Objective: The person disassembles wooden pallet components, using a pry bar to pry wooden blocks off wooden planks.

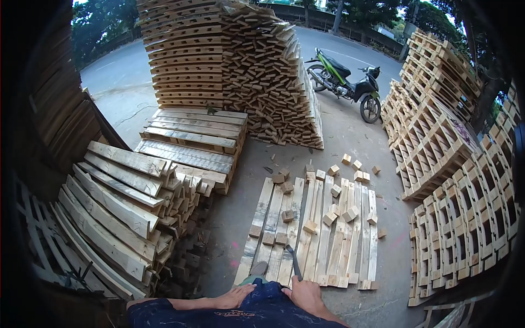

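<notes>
My right hand [307,296] grips a dark hammer [296,263], whose head points forward over the laid-out planks [280,240]. My left hand [235,297] lies flat on the front of my dark blue clothing [262,295], holding nothing. In front of me the planks lie side by side on the ground. Several wooden blocks [350,214] are scattered on top of them and past their far ends. Brown blocks [268,238] sit on the left planks, closest to the hammer's head. A shoe [259,268] shows at the planks' near edge.
Loose boards [109,202] are piled high at the left. Beyond them stand a low pallet stack [191,136] and a tall pile of wood pieces [262,76]. Pallets [465,213] line the right side. A green and black motorbike [344,82] is parked by the road [350,49].
</notes>
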Tool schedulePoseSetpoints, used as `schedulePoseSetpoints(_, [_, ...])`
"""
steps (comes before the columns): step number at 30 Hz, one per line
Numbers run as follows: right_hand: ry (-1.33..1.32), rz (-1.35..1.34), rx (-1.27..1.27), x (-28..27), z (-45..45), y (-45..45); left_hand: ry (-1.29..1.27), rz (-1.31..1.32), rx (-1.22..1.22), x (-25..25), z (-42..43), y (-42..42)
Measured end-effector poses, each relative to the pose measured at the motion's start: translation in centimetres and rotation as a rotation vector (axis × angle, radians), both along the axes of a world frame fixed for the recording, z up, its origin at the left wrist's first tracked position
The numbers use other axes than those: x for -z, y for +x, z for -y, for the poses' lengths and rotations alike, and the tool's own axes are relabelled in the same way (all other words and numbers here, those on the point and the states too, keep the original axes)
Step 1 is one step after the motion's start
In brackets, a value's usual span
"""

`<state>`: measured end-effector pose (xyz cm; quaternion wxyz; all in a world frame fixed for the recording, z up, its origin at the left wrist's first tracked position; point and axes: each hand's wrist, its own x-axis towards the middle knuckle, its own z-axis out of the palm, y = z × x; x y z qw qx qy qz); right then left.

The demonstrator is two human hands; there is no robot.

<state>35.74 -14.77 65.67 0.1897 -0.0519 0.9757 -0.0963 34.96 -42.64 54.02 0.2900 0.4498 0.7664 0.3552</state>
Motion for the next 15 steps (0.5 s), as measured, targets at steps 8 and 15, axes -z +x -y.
schedulePoseSetpoints(8, [0.006, 0.040, 0.092, -0.9, -0.7, -1.2, -0.019, -0.025, -0.014, 1.5, 0.1, -1.1])
schedulePoseSetpoints(15, [0.014, 0.014, 0.069, -1.0, -0.3, -3.9, -0.048, 0.054, -0.037, 0.0, -0.2, -2.8])
